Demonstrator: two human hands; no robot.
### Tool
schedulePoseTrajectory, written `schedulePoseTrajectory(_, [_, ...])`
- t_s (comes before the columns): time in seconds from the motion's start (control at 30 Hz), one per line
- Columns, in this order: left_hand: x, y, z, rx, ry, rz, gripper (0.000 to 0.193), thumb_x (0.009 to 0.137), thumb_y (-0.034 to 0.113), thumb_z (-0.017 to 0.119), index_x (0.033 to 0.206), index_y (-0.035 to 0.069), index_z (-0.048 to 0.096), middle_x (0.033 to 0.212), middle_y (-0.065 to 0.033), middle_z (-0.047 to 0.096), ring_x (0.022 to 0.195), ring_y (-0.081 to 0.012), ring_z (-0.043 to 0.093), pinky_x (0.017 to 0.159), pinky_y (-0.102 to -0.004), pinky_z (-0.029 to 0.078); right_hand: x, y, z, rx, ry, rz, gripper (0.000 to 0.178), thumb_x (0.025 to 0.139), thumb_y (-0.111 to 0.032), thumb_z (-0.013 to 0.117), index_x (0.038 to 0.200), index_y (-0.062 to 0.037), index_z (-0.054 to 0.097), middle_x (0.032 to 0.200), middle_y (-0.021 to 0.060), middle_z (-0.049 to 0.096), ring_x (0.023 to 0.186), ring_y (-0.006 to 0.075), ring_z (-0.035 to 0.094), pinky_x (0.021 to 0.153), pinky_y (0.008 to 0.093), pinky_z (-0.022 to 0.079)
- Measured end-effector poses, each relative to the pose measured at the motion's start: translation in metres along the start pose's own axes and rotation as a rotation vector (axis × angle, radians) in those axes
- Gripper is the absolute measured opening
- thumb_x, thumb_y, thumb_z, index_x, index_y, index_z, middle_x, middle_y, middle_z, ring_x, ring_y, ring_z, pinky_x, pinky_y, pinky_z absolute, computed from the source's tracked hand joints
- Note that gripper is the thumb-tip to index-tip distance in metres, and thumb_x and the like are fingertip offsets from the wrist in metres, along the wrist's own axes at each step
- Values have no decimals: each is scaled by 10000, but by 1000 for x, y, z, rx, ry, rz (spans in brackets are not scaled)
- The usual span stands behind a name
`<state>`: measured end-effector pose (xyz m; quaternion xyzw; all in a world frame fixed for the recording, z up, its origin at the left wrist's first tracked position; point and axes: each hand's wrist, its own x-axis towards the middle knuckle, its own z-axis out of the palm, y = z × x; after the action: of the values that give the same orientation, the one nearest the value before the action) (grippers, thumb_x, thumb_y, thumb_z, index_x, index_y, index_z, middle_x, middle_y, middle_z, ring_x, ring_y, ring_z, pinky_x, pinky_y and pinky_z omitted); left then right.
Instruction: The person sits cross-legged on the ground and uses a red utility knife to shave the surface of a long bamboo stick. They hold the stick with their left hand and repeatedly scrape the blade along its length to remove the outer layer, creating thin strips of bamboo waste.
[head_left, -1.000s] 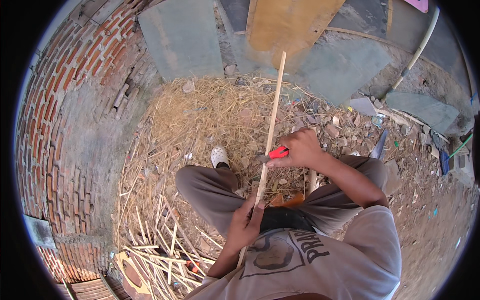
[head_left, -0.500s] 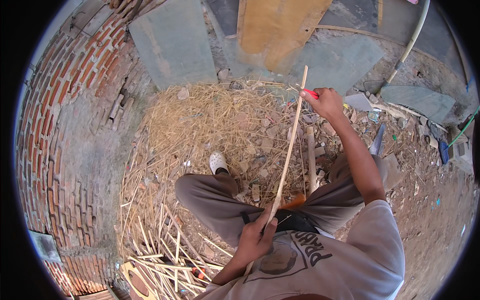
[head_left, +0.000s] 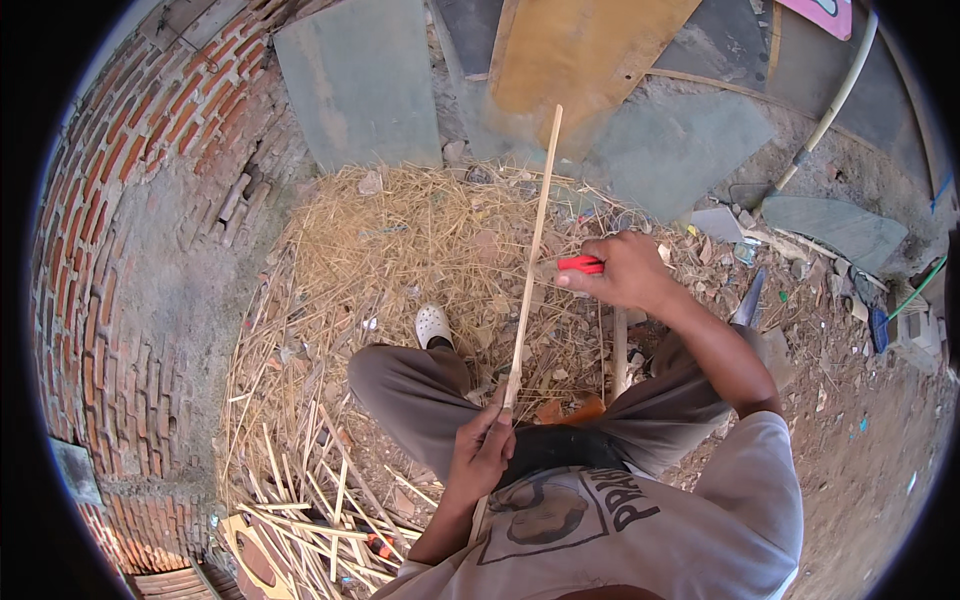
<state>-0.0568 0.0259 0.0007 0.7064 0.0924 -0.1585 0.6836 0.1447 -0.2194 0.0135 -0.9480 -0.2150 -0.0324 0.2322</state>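
Note:
A long pale bamboo strip rises from my lap toward the far side, tilted slightly right at its top. My left hand is closed around its lower part, near my waist. In the closed fingers of my right hand is a small red-handled tool; its working end is too small to make out. This tool is to the right of the strip and apart from it. Straw-like shavings cover the ground beyond my feet.
Many cut strips lie piled at the lower left. A brick wall runs along the left. Leaning sheets stand at the back. A wooden pole lies near my right leg, and a metal blade lies beyond it.
My right hand has moved down and left with the red-handled tool, off the strip's upper part. The strip and my left hand have shifted left.

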Motion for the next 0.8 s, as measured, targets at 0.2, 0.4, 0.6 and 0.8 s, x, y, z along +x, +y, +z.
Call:
schedulePoseTrajectory(0.2, [11, 9, 8, 190, 39, 184, 423, 1007, 129, 506, 1413, 21, 464, 629, 3, 492, 530, -58, 409, 497, -228, 349, -22, -34, 29, -12, 12, -234, 710, 689, -777, 638, 546, -83, 592, 479, 97, 531, 472, 307, 580, 474, 412, 432])
schedulePoseTrajectory(0.4, [18, 9, 17, 412, 79, 359, 400, 980, 118, 538, 1361, -1, 503, 730, -173, 606, 556, -144, 508, 563, -292, 454, -10, 2, 49, -46, 152, -246, 719, 648, -794, 649, 519, -93, 554, 479, 71, 518, 445, 294, 551, 461, 393, 422])
schedulePoseTrajectory(0.6, [11, 5, 22, 464, 5, 159, 401, 978, 121, 545, 1359, 1, 509, 867, -234, 666, 655, -132, 614, 638, -282, 494, 13, 34, 43, -142, 199, 86, 755, 744, -804, 545, 588, -72, 642, 515, 110, 578, 494, 304, 611, 501, 410, 476])
schedulePoseTrajectory(0.8, [-1, -18, 21, 345, -3, 217, 399, 964, 130, 575, 1335, -9, 535, 812, -208, 658, 610, -93, 548, 597, -285, 479, 30, 77, 20, -122, 183, 313, 801, 804, -812, 449, 659, -67, 707, 530, 142, 605, 528, 316, 649, 523, 438, 505])
